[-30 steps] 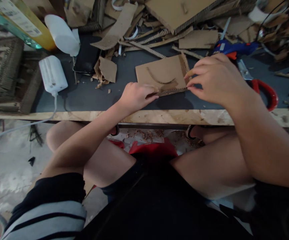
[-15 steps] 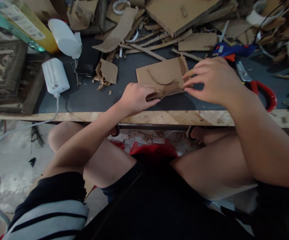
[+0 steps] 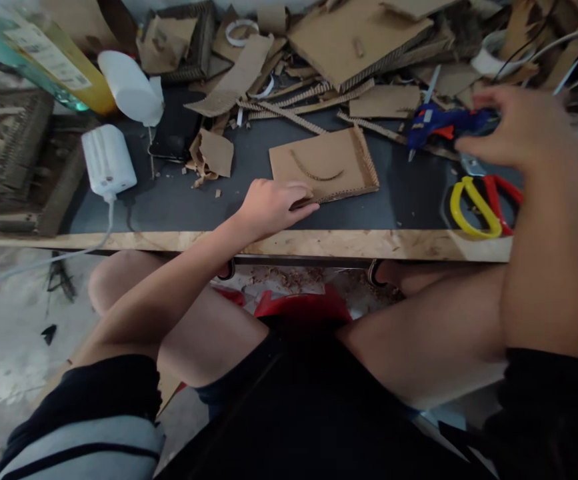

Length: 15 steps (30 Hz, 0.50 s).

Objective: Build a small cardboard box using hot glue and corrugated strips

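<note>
My left hand [image 3: 279, 207] pinches the near left corner of a flat cardboard piece [image 3: 336, 150] on the dark work mat. Corrugated strips stand along that piece's right and near edges, and a thin curved cardboard strip [image 3: 316, 173] lies on its face. My right hand [image 3: 523, 127] is at the back end of a blue glue gun [image 3: 429, 123], thumb and fingers apart around it, not closed. Below the glue gun are scissors [image 3: 476, 210] with one yellow and one red handle, partly hidden by my right forearm.
Cardboard sheets [image 3: 353, 40] and strips pile up along the back. A white power adapter [image 3: 109, 160] with a cable, a white bottle [image 3: 129, 87], a black phone-like object [image 3: 173, 133] and a large bottle of yellow liquid [image 3: 69, 60] stand left. Framed cardboard pieces [image 3: 3, 147] are stacked far left.
My right hand has let go of the cardboard piece's right edge and moved right to the glue gun. The scissors' yellow handle now shows. My left hand stays on the cardboard.
</note>
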{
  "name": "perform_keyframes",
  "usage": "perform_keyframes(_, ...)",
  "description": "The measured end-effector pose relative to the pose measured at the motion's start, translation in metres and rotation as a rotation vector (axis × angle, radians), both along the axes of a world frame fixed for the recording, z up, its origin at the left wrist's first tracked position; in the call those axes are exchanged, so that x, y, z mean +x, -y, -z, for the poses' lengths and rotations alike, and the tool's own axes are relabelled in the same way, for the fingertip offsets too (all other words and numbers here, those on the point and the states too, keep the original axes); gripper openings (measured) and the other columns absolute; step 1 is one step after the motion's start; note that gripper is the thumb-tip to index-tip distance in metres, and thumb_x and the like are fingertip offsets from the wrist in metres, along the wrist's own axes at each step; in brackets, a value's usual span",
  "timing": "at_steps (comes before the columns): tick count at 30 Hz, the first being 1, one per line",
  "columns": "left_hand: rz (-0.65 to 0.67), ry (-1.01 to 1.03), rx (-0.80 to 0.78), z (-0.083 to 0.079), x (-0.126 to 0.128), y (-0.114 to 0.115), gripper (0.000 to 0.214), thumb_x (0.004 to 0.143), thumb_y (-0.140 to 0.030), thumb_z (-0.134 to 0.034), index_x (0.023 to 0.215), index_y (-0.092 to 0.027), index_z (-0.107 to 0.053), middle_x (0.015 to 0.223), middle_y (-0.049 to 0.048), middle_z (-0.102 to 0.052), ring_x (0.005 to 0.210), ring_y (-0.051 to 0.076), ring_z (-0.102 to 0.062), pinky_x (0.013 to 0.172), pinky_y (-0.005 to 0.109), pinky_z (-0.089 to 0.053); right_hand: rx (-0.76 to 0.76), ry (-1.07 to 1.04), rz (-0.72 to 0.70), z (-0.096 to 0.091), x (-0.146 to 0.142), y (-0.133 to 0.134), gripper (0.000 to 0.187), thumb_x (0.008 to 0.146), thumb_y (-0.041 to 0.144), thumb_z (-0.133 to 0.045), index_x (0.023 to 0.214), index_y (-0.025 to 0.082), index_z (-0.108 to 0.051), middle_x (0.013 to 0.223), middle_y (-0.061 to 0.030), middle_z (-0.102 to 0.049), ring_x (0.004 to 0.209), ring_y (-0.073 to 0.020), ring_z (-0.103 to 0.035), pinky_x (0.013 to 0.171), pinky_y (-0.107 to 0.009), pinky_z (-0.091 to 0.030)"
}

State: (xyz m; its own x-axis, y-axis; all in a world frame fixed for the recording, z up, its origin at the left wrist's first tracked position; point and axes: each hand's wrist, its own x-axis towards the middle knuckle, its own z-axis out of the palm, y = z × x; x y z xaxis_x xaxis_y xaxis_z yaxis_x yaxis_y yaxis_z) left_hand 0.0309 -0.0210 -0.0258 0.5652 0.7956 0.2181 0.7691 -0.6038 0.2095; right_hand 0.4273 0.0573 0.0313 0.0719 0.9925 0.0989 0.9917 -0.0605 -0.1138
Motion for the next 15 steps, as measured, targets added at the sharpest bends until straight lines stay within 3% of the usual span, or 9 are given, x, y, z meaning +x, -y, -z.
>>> perform_keyframes(1,0.008,0.007,0.002,0.001,0.000,0.000,0.030,0.112,-0.043,-0.061,0.115,-0.025,-0.084,0.122,0.0060,-0.088,0.113,0.027,-0.083,0.082,0.032,-0.056,-0.057,0.020,-0.004,0.001,0.007,-0.005,0.088,0.081,0.015,-0.099,0.162,0.015,-0.063,0.159,-0.0224,-0.064,0.151,-0.0371,-0.061,0.125,-0.051,-0.048)
perform_keyframes(3,0.017,0.016,-0.006,0.002,0.000,-0.001,0.029,0.113,-0.041,-0.060,0.116,-0.025,-0.084,0.123,0.0063,-0.088,0.114,0.027,-0.083,0.083,0.033,-0.056,-0.096,0.049,0.009,0.002,0.014,-0.012,0.089,0.079,0.020,-0.103,0.158,0.010,-0.065,0.158,-0.0275,-0.063,0.152,-0.0414,-0.059,0.124,-0.056,-0.048)
perform_keyframes(6,0.005,0.011,-0.025,0.002,-0.001,-0.001,0.030,0.113,-0.041,-0.059,0.117,-0.027,-0.085,0.124,0.0071,-0.087,0.115,0.029,-0.082,0.087,0.036,-0.058,-0.031,0.051,-0.035,0.005,0.013,-0.022,0.079,0.084,0.023,-0.098,0.156,0.011,-0.068,0.152,-0.0229,-0.069,0.149,-0.0385,-0.062,0.123,-0.052,-0.048)
perform_keyframes(10,0.023,0.026,-0.058,0.001,-0.005,-0.005,0.031,0.113,-0.039,-0.057,0.118,-0.025,-0.085,0.127,0.0070,-0.087,0.120,0.030,-0.081,0.091,0.037,-0.059,-0.116,0.056,-0.060,0.007,0.006,-0.030,0.078,0.078,0.015,-0.097,0.152,0.015,-0.072,0.146,-0.0178,-0.074,0.146,-0.0342,-0.065,0.119,-0.048,-0.049)
perform_keyframes(15,0.162,0.069,-0.147,-0.006,-0.016,-0.015,0.027,0.108,-0.036,-0.066,0.126,-0.024,-0.082,0.139,0.0074,-0.083,0.131,0.029,-0.077,0.103,0.039,-0.060,0.058,-0.060,0.110,-0.007,0.002,-0.019,0.054,0.097,0.024,-0.088,0.148,0.011,-0.074,0.138,-0.0196,-0.077,0.132,-0.0274,-0.073,0.102,-0.039,-0.052)
